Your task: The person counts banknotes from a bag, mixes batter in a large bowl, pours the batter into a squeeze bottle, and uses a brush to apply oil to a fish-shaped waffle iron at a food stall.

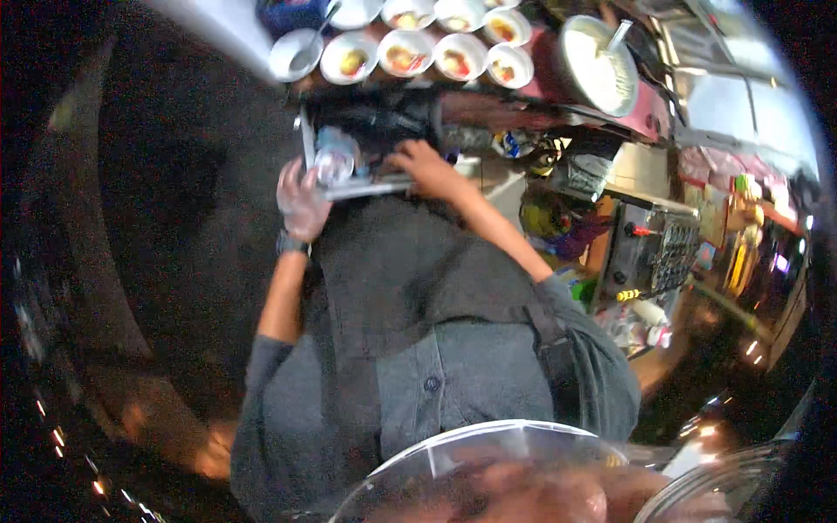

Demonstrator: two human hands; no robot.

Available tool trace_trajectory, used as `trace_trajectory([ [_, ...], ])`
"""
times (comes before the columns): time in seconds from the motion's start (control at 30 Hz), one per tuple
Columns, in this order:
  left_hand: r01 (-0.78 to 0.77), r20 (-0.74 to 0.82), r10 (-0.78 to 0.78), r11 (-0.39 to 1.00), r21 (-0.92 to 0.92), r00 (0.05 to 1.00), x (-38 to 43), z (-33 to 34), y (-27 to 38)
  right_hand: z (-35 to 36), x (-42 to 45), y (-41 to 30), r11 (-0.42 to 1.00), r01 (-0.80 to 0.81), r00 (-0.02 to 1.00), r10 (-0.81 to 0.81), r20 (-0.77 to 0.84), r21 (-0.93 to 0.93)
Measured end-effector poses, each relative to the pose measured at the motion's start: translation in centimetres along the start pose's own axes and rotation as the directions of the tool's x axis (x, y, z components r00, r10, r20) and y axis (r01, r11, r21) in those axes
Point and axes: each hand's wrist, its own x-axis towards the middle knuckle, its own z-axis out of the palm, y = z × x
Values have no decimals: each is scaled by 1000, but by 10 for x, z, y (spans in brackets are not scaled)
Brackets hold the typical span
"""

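A pulled-out drawer point(363, 189) with a pale metal rim stands before my waist, under the counter. My left hand point(304, 206), in what looks like a thin translucent glove, is at the drawer's left front corner, fingers apart. Beside its fingertips sits a clear plastic item point(337, 163), perhaps stacked cups or lids; blur hides which. My right hand point(425, 171) is bare and reaches over the drawer's front rim, with its fingers spread over the dark inside. I see nothing held in either hand.
Several white bowls point(405, 52) with food stand on the counter above the drawer. A spoon rests in the leftmost bowl point(295, 55). A large pot point(601, 68) of white food with a utensil stands right. A black gas stove point(647, 245) is further right.
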Motion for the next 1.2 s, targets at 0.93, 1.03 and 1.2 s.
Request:
trace_trajectory([
  [0.93,-29,-340,61,995,100,939,97,59,91,18,-79,109,903,-217,975,186,118,372],
  [1.03,-104,-51,94,966,-238,994,99,69,121,50,-186,178,591,-694,671,325,666,411],
  [1.2,3,319,164,885,-466,933,138,99,150,-39,-213,231,605,-758,381,714,587,-244],
])
